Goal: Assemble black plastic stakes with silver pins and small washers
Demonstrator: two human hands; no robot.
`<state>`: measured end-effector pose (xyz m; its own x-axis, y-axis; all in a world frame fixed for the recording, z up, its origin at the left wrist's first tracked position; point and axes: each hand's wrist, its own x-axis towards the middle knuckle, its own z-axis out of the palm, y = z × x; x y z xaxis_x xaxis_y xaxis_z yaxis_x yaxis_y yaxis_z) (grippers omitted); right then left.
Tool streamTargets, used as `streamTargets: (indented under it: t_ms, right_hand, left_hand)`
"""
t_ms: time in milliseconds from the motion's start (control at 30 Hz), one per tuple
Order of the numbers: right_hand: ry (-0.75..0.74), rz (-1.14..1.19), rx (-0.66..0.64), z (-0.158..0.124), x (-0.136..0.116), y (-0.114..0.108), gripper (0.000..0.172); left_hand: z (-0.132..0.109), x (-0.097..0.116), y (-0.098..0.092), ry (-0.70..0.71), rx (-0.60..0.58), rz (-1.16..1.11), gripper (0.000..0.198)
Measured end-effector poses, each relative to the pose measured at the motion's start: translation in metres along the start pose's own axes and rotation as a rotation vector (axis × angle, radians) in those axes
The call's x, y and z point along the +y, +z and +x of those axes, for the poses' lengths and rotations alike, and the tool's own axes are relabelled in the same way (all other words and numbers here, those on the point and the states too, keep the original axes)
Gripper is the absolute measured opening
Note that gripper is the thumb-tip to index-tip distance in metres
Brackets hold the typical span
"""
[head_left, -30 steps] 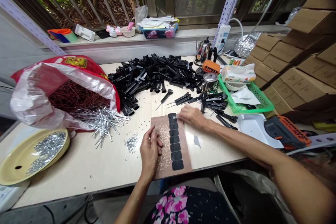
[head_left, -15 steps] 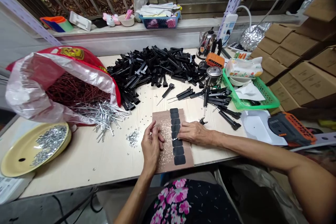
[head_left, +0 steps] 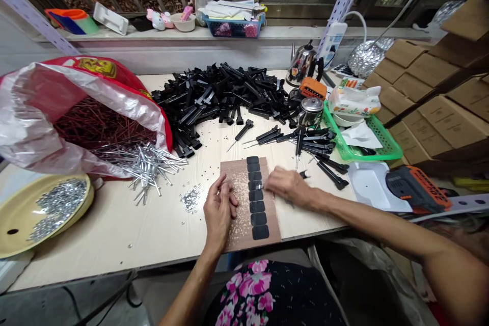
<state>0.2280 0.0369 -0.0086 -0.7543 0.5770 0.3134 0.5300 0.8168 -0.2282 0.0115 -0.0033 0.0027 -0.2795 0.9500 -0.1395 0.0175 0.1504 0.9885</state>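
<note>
A brown board with a column of black pads lies at the table's front edge, speckled with tiny silver bits. My left hand rests on the board's left side, fingers curled together as if pinching something too small to make out. My right hand lies on the board's right edge beside the pads, fingers bent down; what they hold, if anything, is hidden. A small black piece sits just beyond the right hand. Loose black pin-handled parts lie past it.
A big heap of black plastic parts fills the table's back. A red-and-clear bag spills silver nails at left, near a yellow dish. A green basket, kettle, orange drill and cardboard boxes stand at right.
My right hand came back from the loose black parts to the board, then slid a little up along the pad column. My left hand stayed on the board.
</note>
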Motion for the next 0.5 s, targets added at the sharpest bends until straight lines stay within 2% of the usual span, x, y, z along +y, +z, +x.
streamTargets:
  t_ms: [33, 67, 167, 233, 367, 500]
  right_hand:
    - [0.042, -0.015, 0.012, 0.001, 0.004, 0.002, 0.028]
    - [0.016, -0.027, 0.003, 0.001, 0.007, 0.004, 0.028]
    - [-0.192, -0.029, -0.04, 0.001, 0.003, 0.011, 0.025]
    - [-0.224, -0.017, -0.041, 0.0, -0.004, 0.013, 0.024]
    - [-0.069, 0.032, -0.052, -0.008, -0.008, -0.002, 0.025]
    - [0.095, 0.007, -0.203, -0.02, 0.015, -0.048, 0.02]
  left_hand:
    - [0.0, 0.0, 0.0, -0.004, 0.004, -0.001, 0.051]
    - [0.0, 0.0, 0.0, -0.008, 0.006, -0.003, 0.051]
    - [0.0, 0.0, 0.0, -0.008, 0.004, -0.004, 0.05]
    - [0.0, 0.0, 0.0, 0.003, 0.0, -0.004, 0.049]
    - [0.0, -0.001, -0.002, -0.001, -0.014, -0.001, 0.049]
    - [0.0, -0.002, -0.005, -0.039, -0.018, -0.007, 0.049]
